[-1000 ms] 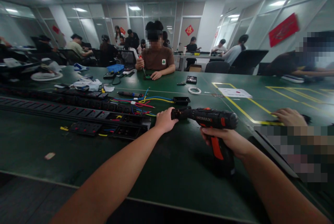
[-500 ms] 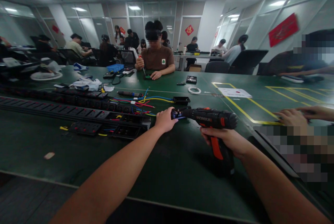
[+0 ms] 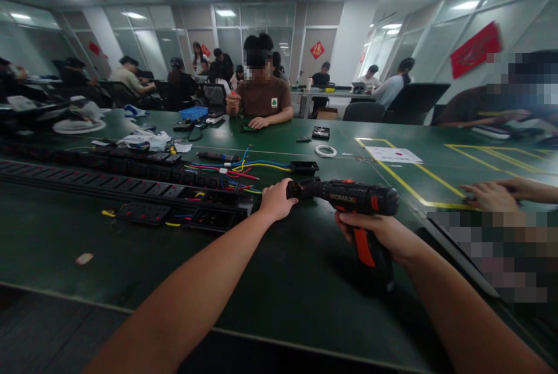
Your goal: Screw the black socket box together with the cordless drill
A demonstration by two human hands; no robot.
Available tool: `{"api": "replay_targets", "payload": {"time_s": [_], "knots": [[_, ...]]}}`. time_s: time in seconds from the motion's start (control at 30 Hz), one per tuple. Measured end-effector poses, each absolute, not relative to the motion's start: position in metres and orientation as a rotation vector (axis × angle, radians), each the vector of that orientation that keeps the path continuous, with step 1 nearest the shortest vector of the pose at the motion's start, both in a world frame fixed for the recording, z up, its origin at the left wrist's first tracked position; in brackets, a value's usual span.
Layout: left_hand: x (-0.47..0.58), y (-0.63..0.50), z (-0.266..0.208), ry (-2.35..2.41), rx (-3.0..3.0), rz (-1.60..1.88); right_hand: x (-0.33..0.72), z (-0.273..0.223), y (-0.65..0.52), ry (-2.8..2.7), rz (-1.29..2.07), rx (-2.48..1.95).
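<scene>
In the head view my right hand [image 3: 383,229] is wrapped round the handle of a black and orange cordless drill [image 3: 364,198], which points left. My left hand [image 3: 278,201] is closed on a small black plastic housing [image 3: 294,189]. The drill's nose meets this housing; the exact contact of the bit is too dark to make out. Just beyond my left hand lies a black socket box [image 3: 304,167] with blue, yellow and red wires running from it. A long black power strip [image 3: 143,185] with a row of sockets reaches in from the left, near my left wrist.
A loose socket panel [image 3: 143,213] lies before the strip. Farther back are a dark screwdriver-like tool [image 3: 218,157], a white tape roll [image 3: 326,151] and a paper sheet [image 3: 394,155]. Opposite sits a person in a brown shirt [image 3: 264,95]; another person's hands [image 3: 492,195] rest at right.
The bluish light on the housing at the drill's nose has gone dark. Both my hands stay nearly in place. Across the table, the person's red-handled tool has changed angle.
</scene>
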State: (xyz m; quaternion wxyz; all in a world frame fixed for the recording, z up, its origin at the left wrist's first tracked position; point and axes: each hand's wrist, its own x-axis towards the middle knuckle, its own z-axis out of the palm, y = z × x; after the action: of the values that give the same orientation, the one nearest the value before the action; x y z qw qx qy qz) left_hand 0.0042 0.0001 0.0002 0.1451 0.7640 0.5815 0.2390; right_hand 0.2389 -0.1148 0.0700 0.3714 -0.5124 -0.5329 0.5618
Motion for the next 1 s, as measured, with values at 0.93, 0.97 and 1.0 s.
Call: {"api": "replay_targets", "payload": {"time_s": [0.93,0.97,1.0], "knots": [[0.0037,0.0022,-0.0034,1.683,2.205,0.713,0.2339,0.0744,-0.1178,-1.395,1.428,-1.349],[0.0038,0.0018,-0.0031,1.685,2.208,0.709,0.2339,0.0743,-0.1177,-1.402,1.431,-1.345],[0.0038,0.0013,-0.0029,1.686,2.21,0.705,0.234,0.0742,-0.1177,-1.409,1.434,-1.34]]}}
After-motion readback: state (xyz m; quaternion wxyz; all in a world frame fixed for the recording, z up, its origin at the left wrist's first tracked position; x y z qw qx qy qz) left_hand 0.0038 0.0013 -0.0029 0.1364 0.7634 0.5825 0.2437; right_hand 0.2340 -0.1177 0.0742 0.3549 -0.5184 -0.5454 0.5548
